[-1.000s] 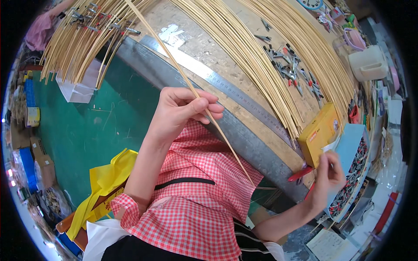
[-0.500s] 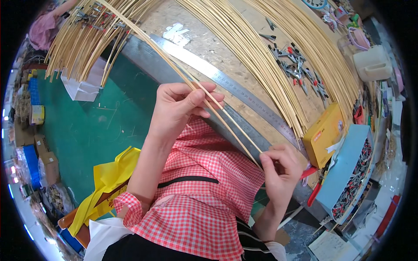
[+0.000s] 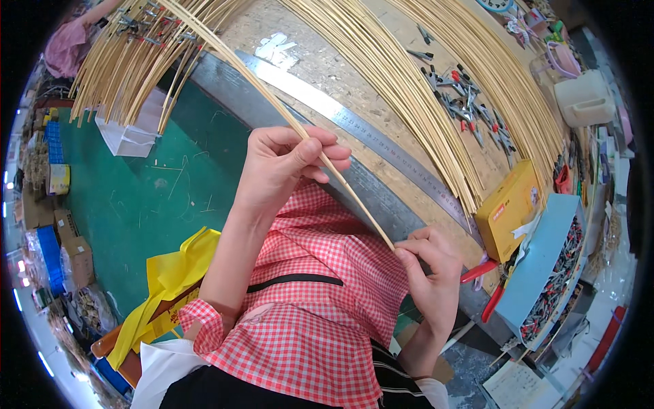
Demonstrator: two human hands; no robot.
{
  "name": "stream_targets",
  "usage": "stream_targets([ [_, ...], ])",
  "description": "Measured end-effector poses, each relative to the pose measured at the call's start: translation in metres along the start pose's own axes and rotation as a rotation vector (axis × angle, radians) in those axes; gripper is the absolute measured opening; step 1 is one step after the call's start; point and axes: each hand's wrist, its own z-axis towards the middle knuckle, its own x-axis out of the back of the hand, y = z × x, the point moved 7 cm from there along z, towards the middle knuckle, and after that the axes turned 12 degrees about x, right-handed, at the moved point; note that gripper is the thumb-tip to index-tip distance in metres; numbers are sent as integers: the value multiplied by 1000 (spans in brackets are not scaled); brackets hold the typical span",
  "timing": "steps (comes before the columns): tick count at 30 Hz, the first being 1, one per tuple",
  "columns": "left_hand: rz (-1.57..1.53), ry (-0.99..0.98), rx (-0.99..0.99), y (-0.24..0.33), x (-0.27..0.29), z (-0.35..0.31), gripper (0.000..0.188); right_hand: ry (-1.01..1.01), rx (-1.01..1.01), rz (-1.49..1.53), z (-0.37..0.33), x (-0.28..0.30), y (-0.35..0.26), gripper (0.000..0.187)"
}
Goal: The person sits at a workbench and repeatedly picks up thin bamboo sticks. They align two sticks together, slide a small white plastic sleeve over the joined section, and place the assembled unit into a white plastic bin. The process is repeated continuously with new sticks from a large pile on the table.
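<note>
A pair of long thin bamboo strips [image 3: 361, 203] runs slantwise across my lap, from the upper left down to the right. My left hand [image 3: 281, 162] pinches them between thumb and fingers about midway along the visible length. At their lower end, my right hand [image 3: 430, 267] pinches the tips between thumb and forefinger. From one hand to the other the strips lie together almost as one. Beyond them a steel ruler [image 3: 368, 133] lies along the table edge.
Rows of bamboo strips [image 3: 381, 82] cover the wooden table, with small clamps [image 3: 466, 102] among them. Clamped strips [image 3: 129, 82] overhang at upper left. On the right are a yellow box [image 3: 504, 215], a blue box [image 3: 538, 252] of clamps and red-handled pliers [image 3: 492, 303].
The two strips were spread apart in a narrow V towards my right hand; now they lie together. My right hand has moved slightly left, while my left hand has stayed nearly still.
</note>
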Motion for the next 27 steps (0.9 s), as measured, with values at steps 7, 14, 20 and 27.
stream_targets([
  [7,101,-56,77,-17,-24,-3,20,90,22,97,29,-12,-21,13],
  [14,178,-39,156,-19,-32,-7,21,26,-15,161,39,-24,-20,8],
  [20,225,-64,155,-12,-46,-7,24,-14,-62,275,40,-29,-14,6],
  [27,473,-196,-20,-6,-77,-16,29,307,9,543,65,20,-28,6],
])
